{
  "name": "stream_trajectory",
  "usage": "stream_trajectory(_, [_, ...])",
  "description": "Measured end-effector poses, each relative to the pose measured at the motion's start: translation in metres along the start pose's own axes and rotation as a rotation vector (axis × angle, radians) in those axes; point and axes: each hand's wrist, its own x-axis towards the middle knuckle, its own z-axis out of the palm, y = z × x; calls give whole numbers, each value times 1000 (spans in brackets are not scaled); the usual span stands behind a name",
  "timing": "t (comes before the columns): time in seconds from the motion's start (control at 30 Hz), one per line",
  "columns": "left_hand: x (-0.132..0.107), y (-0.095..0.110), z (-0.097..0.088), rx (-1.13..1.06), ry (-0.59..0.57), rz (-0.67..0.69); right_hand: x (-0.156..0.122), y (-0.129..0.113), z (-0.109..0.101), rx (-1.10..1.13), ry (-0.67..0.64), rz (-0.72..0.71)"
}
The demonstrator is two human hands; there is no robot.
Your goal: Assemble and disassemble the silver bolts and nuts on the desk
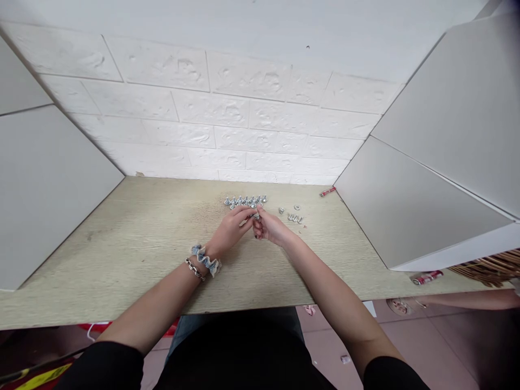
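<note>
Pale tabletop [142, 238], metal piece [255, 216] between fingers [245, 211]

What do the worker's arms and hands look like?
Short black sleeves leave both forearms bare. The left hand and right hand are gloveless. A blue, cream-edged scrunchie circles the left wrist, with a silver chain-link bracelet beside it; the right wrist is bare.

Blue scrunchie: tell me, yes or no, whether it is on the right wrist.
No, the blue scrunchie is around the left wrist, beside a chain bracelet, while the right wrist is bare.
</note>
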Motion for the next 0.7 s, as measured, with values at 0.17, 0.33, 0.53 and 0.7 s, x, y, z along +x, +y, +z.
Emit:
stream_trajectory(0.17, [0,-3,1,-1,13,-4,-2,-1,1,58,0,-43])
stream_trajectory(0.33, [2,-4,0,-11,46,-50,-3,-1,1,128,4,-133])
stream_trajectory(0.53, [4,-2,-1,-8,59,-174,0,-1,1,166,29,-271])
stream_trajectory(0.7, [5,-3,-1,-5,1,-217,2,-1,-1,111,103,-340])
